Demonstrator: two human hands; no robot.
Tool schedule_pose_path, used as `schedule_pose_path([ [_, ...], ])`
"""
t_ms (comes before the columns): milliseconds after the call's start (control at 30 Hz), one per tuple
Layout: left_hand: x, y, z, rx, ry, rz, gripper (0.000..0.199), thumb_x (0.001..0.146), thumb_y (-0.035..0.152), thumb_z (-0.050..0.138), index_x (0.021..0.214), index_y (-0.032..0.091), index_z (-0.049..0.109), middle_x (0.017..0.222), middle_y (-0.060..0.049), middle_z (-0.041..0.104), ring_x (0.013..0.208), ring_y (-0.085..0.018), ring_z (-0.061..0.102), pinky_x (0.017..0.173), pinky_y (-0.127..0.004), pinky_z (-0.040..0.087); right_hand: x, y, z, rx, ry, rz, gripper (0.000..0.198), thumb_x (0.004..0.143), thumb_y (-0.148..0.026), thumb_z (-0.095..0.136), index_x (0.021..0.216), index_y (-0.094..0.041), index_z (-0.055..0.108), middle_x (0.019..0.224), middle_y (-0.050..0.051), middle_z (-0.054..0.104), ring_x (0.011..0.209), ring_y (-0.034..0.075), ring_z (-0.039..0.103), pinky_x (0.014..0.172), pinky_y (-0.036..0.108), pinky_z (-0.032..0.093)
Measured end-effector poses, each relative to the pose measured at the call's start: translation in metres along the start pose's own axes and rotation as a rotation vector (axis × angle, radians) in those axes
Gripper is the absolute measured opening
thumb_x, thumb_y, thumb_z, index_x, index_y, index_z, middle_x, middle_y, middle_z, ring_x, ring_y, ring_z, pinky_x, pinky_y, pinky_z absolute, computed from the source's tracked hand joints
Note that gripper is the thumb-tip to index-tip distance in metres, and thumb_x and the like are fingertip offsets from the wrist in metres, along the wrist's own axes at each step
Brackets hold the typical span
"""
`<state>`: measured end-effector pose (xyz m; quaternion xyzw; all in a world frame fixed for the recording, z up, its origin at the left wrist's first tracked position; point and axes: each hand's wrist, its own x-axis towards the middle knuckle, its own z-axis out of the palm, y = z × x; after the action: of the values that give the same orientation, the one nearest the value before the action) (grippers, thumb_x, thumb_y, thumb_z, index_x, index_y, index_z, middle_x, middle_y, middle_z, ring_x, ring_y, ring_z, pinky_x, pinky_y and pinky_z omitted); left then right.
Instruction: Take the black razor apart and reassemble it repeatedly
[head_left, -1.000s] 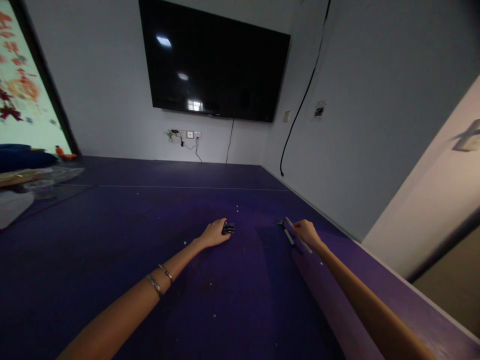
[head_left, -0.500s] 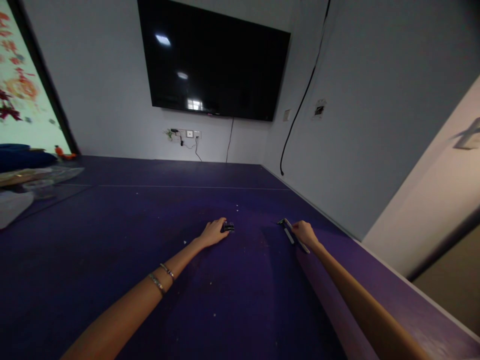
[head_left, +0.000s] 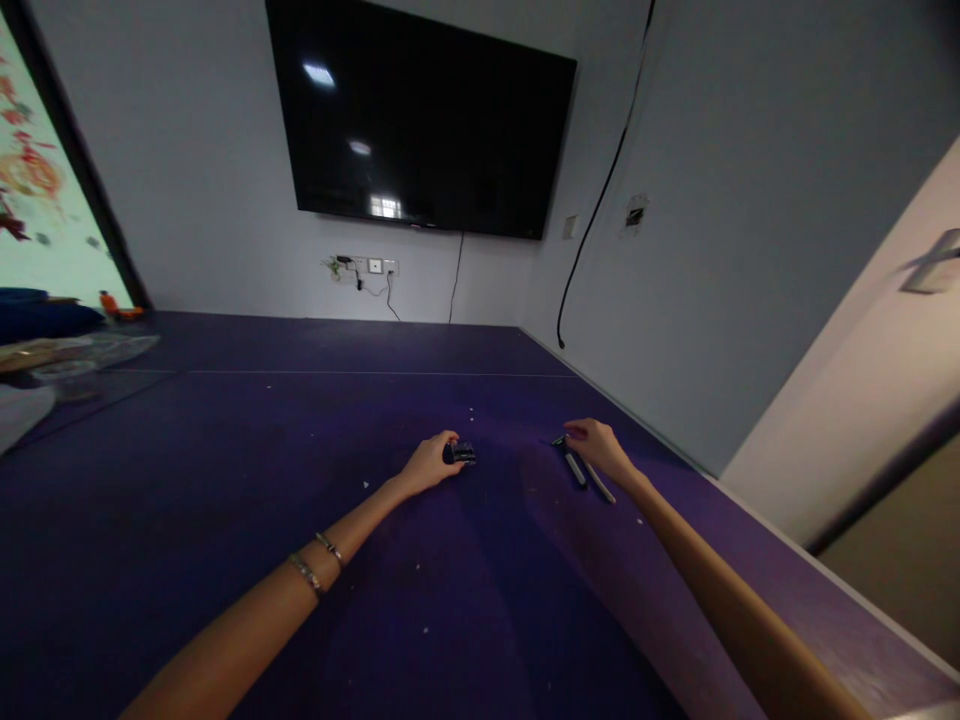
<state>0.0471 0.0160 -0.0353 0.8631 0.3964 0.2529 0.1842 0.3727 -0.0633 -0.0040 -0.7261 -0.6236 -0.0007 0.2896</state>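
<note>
My left hand grips a small dark, boxy piece between thumb and fingers, low over the purple tabletop. The piece has small light details, too small to make out. To the right lies a hand tool that looks like pliers, its two long dark-and-grey handles spread toward me and its short head pointing left. Above the tool's head and upper handles is my right hand, fingers loosely bent and reaching left, apparently off the handles. Whether the fingertips touch the tool's head is not clear.
White specks dot the tabletop. Plastic bags and a dark blue bundle sit at the far left, beside a small orange object. A black cable hangs along the right wall; a television is mounted ahead.
My right hand has shifted up and left from the tool's handle to above its head; the tool stays in place. My left hand has moved slightly right with the dark piece.
</note>
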Motion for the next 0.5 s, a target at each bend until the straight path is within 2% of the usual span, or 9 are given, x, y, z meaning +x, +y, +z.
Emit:
schedule_pose_path([
  [133,-0.007,0.032,0.000,0.007,-0.029,0.180,0.050,0.069,0.030,0.064,0.116,0.019,0.048,0.116,-0.006,0.058,0.105,-0.021,0.054,0.093,-0.034,0.039,-0.010,-0.042,-0.001,0.180,-0.207,-0.258,0.050,0.065,-0.030,0.069,0.112,-0.019,0.062,0.108,0.010,0.063,0.089,0.021,0.061,0.080,0.031,0.047],
  [233,-0.014,0.050,0.002,0.012,-0.032,0.291,0.053,0.071,0.036,0.065,0.118,0.019,0.046,0.120,-0.007,0.055,0.109,-0.021,0.051,0.095,-0.035,0.037,-0.025,-0.063,0.002,0.236,-0.363,-0.338,0.068,0.055,-0.036,0.076,0.119,-0.022,0.058,0.111,0.009,0.061,0.091,0.022,0.060,0.082,0.036,0.046],
  [300,-0.018,0.058,0.004,0.000,-0.036,0.326,0.053,0.072,0.038,0.064,0.118,0.018,0.046,0.120,-0.008,0.055,0.109,-0.021,0.050,0.095,-0.034,0.037,-0.034,-0.073,0.004,0.255,-0.414,-0.364,0.074,0.052,-0.039,0.078,0.121,-0.023,0.055,0.111,0.009,0.061,0.092,0.023,0.059,0.083,0.037,0.045],
  [367,-0.021,0.062,0.005,-0.016,-0.039,0.342,0.053,0.072,0.037,0.065,0.117,0.018,0.046,0.119,-0.008,0.055,0.109,-0.021,0.050,0.095,-0.034,0.037,-0.041,-0.081,0.003,0.259,-0.436,-0.391,0.073,0.053,-0.040,0.077,0.121,-0.023,0.056,0.110,0.008,0.061,0.092,0.023,0.058,0.082,0.036,0.045],
  [500,-0.024,0.065,0.006,-0.036,-0.042,0.336,0.051,0.072,0.036,0.065,0.116,0.018,0.047,0.117,-0.008,0.056,0.108,-0.022,0.051,0.095,-0.035,0.037,-0.046,-0.091,0.000,0.219,-0.434,-0.463,0.057,0.060,-0.037,0.074,0.113,-0.023,0.060,0.101,0.007,0.062,0.089,0.021,0.058,0.078,0.033,0.045],
])
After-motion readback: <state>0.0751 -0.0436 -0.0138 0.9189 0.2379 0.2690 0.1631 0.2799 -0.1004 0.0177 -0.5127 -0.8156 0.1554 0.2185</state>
